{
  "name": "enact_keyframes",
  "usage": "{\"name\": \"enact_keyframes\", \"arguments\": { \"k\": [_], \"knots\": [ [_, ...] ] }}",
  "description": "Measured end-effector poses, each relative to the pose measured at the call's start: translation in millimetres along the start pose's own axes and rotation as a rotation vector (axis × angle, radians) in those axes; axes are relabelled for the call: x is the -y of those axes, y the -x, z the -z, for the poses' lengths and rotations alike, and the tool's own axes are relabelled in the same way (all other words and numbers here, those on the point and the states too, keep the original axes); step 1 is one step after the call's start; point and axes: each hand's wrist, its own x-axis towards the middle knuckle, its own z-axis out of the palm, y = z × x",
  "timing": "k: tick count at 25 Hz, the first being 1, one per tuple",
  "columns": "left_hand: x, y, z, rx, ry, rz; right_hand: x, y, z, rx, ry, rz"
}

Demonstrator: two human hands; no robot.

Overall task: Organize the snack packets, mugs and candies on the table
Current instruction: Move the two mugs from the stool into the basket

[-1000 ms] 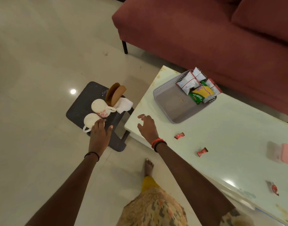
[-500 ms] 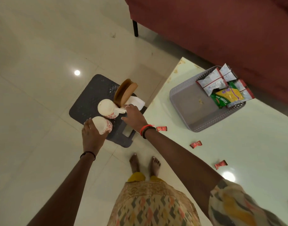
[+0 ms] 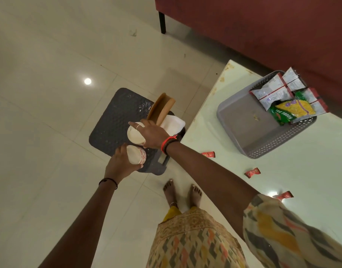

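Observation:
Two white mugs with red print sit over a dark grey tray (image 3: pixel 112 120) on the floor side of the table. My left hand (image 3: pixel 120 165) grips the near mug (image 3: pixel 136 156). My right hand (image 3: pixel 153 132) closes over the far mug (image 3: pixel 134 135). On the pale table (image 3: pixel 311 180) stands a grey basket (image 3: pixel 243 120) holding several snack packets (image 3: pixel 288 101) at its far end. Three red candies lie on the table: one (image 3: pixel 208 154) near my right wrist, another (image 3: pixel 252 172) further right, a third (image 3: pixel 284 195) by my sleeve.
Brown coasters (image 3: pixel 160 109) stand upright on the tray beside a white folded napkin (image 3: pixel 173 122). A dark red sofa (image 3: pixel 263 35) runs behind the table, its black leg (image 3: pixel 162 22) on the tiled floor. My bare feet (image 3: pixel 181 194) stand by the table's edge.
My right hand has moved from above the table's edge left to the far mug and closed over it. My left hand has wrapped round the near mug. The view has tilted downward.

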Motion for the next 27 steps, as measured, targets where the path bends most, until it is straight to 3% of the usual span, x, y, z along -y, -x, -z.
{"name": "enact_keyframes", "arguments": {
  "k": [9, 17, 23, 27],
  "knots": [
    [3, 6, 6, 0.022, 0.011, 0.094, 10, -15, -10, -0.025, 0.145, -0.016],
    [15, 17, 40, 0.023, 0.031, 0.241, 24, 20, 3, -0.106, -0.071, -0.106],
    [-27, 7, 87, 0.042, -0.024, 0.209, 16, 63, 40, -0.282, -0.187, -0.236],
    [-82, 3, 113, 0.061, -0.042, 0.081, -9, 104, 69, -0.377, -0.220, -0.342]
  ]
}}
